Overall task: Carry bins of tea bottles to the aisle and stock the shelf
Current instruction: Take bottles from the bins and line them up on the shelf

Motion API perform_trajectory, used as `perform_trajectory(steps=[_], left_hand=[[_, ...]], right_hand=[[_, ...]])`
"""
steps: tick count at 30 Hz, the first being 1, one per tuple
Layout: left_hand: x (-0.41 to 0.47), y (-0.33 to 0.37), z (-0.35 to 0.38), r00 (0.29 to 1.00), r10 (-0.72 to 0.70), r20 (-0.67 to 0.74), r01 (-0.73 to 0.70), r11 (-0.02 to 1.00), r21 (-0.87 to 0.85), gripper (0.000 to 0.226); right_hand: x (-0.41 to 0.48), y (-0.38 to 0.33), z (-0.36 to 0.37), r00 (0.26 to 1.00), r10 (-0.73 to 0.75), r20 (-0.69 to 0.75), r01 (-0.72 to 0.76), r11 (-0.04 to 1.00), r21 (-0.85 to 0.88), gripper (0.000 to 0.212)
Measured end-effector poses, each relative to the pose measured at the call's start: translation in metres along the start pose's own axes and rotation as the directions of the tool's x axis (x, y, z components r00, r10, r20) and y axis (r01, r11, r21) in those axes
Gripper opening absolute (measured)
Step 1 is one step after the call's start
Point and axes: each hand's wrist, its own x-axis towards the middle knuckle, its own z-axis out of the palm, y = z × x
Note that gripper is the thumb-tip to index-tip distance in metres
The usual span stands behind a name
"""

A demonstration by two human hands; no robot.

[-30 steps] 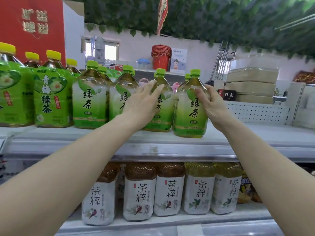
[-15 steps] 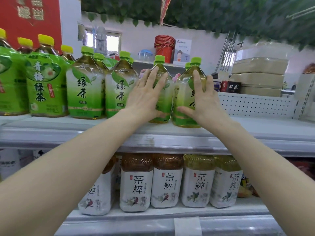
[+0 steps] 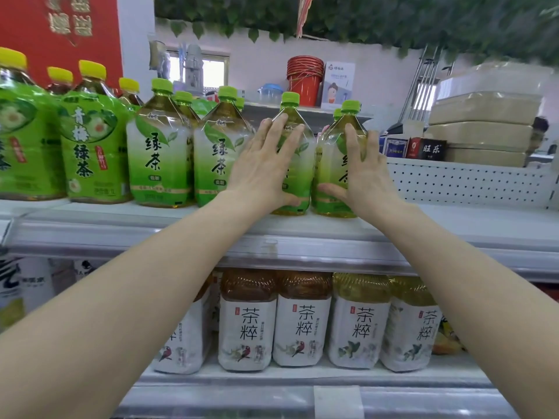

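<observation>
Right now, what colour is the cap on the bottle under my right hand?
Green cap, clearest in the head view.

Four green-capped tea bottles (image 3: 161, 152) are counted in the front row of the upper shelf (image 3: 453, 225), perhaps four more behind. Four yellow-capped bottles (image 3: 93, 146) are seen. Five white-labelled bottles (image 3: 302, 322) are counted below. Two hands (image 3: 266, 167) are raised.

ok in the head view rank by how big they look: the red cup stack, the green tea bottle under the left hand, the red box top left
1. red box, cropped by the frame
2. green tea bottle, nearer the camera
3. red cup stack, farther back, so true size is unsure
</observation>
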Motion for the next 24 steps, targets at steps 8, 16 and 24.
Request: perform_trajectory(steps=[8,16,24], left_hand=[[-0.023,0.009,-0.017,0.996,-0.02,0.091,0.021,1.0,-0.005,0.106],[-0.101,0.042,-0.05,0.998,-0.047,0.041,0.047,0.999,-0.01,0.072],[-0.221,0.061,-0.062,0.996,-0.073,0.052,0.071,0.997,0.025,0.051]], right_hand=[[-0.013,0.013,-0.019,0.994,-0.074,0.077,0.087,0.981,-0.174,0.098],[-0.089,0.022,-0.043,0.959,-0.284,0.01,0.283,0.951,-0.121,0.067],[-0.211,0.019,-0.056,0.923,-0.382,0.037,0.384,0.92,-0.077,0.056]])
